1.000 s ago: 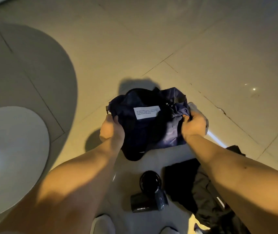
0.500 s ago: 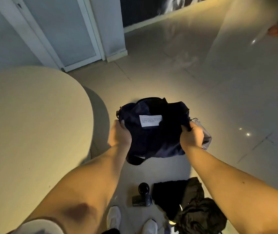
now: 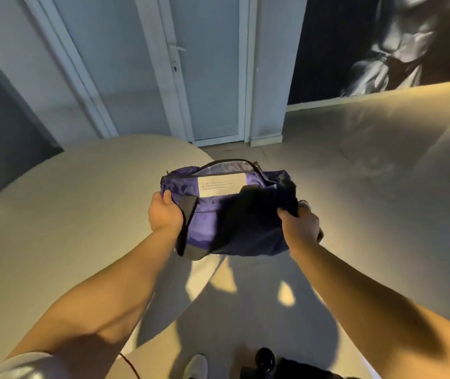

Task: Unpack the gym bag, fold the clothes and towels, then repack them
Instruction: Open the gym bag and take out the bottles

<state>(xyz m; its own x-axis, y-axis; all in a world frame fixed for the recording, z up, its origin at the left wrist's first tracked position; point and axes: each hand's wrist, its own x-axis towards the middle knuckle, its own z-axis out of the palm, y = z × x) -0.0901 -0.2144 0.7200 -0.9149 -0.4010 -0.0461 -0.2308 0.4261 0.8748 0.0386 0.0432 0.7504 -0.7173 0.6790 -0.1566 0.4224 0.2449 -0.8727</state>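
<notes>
I hold a dark purple gym bag [image 3: 213, 222] up in the air in front of me, at about table height. A white label shows on its side and its zip opening faces away, near the top. My left hand [image 3: 165, 214] grips the bag's left end beside a black strap. My right hand [image 3: 301, 225] grips the right end, fingers curled into the dark fabric. A bit of dark clothing [image 3: 300, 370] lies on the floor at the bottom edge, mostly cut off.
A round beige table [image 3: 68, 214] stands to the left, its edge close to the bag. A black bottle [image 3: 265, 358] lies on the floor by my shoe [image 3: 196, 365]. A white-framed door [image 3: 213, 77] and a dark wall poster [image 3: 382, 45] are ahead.
Both hands have lifted the bag from near the floor up to table height. My view has tilted upward, so the clothes and bottle on the floor have slid to the bottom edge.
</notes>
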